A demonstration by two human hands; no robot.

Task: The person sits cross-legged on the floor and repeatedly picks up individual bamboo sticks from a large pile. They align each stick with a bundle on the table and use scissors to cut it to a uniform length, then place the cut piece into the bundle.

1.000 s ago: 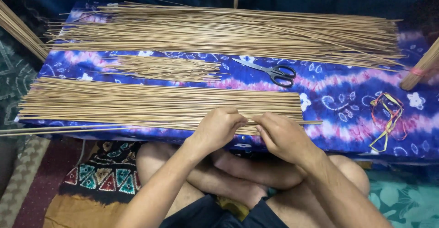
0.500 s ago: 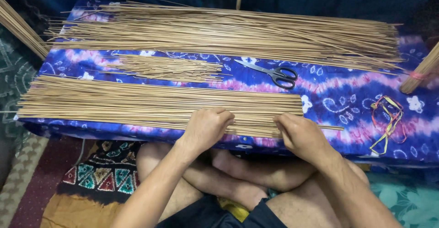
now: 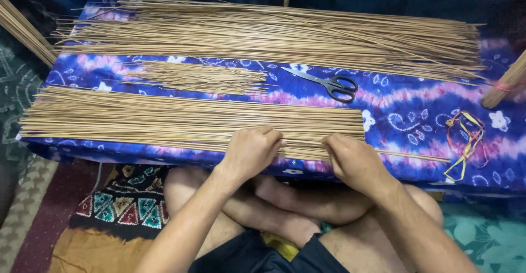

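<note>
**stickfan:** So what's the person doing with their hands here?

**weave_guy:** Both rest on the near pile of thin sticks, the flat layer that runs from the left edge to just right of centre, along the front edge of the counter with its blue and purple patterned cloth. The left hand sits at lower centre, fingers curled down onto the sticks. The right hand is just to its right, knuckles up, fingers bent over the pile's right end. Can't tell whether either one is actually pinching a stick or only pressing on them.

**stickfan:** And the rest of the counter?

**weave_guy:** A bigger, longer heap of sticks spans the top of the frame. Between the two piles, left of centre, lies a small bunch of short sticks. Black-handled scissors lie just right of that bunch, closed. Over at the right there's a loose tangle of coloured rubber bands, well apart from the hands. The person sits cross-legged, bare knees under the counter's front edge.
</note>
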